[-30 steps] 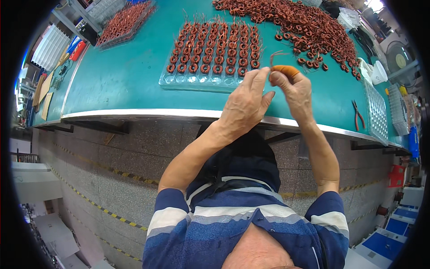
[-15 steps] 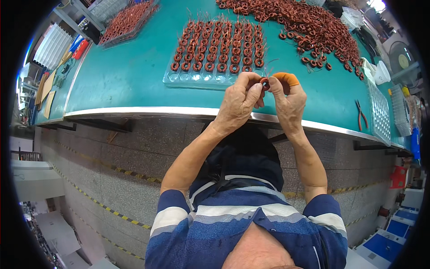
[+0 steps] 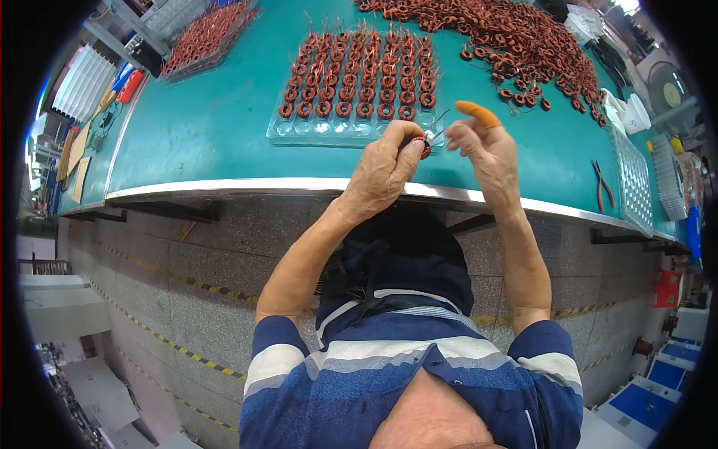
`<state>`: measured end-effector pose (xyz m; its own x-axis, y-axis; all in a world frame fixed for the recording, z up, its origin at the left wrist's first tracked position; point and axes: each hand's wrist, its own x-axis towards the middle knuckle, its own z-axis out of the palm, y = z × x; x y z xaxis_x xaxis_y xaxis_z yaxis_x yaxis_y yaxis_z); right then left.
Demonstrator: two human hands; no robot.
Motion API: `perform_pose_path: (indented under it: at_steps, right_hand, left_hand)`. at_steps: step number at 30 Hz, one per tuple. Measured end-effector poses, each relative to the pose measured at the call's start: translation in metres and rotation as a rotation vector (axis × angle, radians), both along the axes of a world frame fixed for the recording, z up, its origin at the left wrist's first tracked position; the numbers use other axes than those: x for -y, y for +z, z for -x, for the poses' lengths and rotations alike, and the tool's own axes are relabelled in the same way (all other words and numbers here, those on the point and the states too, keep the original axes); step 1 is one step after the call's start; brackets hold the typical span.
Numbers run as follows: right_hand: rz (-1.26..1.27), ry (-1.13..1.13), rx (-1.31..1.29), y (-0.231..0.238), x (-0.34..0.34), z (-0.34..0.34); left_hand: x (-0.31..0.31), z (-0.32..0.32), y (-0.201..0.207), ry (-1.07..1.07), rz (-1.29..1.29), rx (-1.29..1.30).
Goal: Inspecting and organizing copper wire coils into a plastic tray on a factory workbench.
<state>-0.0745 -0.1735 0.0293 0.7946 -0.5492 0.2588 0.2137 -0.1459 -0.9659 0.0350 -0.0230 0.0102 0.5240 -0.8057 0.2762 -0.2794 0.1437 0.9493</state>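
Observation:
My left hand (image 3: 385, 165) is closed, pinching a small ring coil wound with copper wire (image 3: 425, 148) between thumb and fingers, just above the table's front edge. Thin wire leads stick up from the coil to the right. Beside it, my right hand (image 3: 486, 153) is raised with its fingers apart, an orange finger cot (image 3: 477, 114) on the outstretched index finger. Its fingertips are slightly blurred near the leads. Behind my hands lies a clear plastic tray (image 3: 299, 140) with rows of upright ring coils (image 3: 346, 95); its front row of pockets holds no coils.
A large heap of loose ring coils (image 3: 516, 49) covers the back right of the green table (image 3: 202, 142). Red-handled pliers (image 3: 603, 187) lie at right beside a clear tray (image 3: 633, 183). Another filled tray (image 3: 206, 45) stands at the back left, near a red-handled tool (image 3: 130, 86).
My right hand has come away from the coil, its index finger now straightened. My left hand has shifted slightly left, still pinching the coil.

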Motion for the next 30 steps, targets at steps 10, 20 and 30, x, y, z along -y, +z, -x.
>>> perform_pose_path:
  at_steps: [10,20,30]
  right_hand:
    - [0.043,0.132,-0.2,0.015,0.003,0.003]
    - [0.063,0.062,-0.183,-0.001,0.002,-0.001]
    - [0.34,-0.007,-0.147,-0.004,-0.001,-0.001]
  left_hand:
    - [-0.005,0.005,0.0,-0.189,-0.02,-0.254]
    - [-0.003,0.019,-0.006,-0.057,0.028,-0.013]
    - [-0.007,0.019,-0.008,0.102,0.157,0.333]
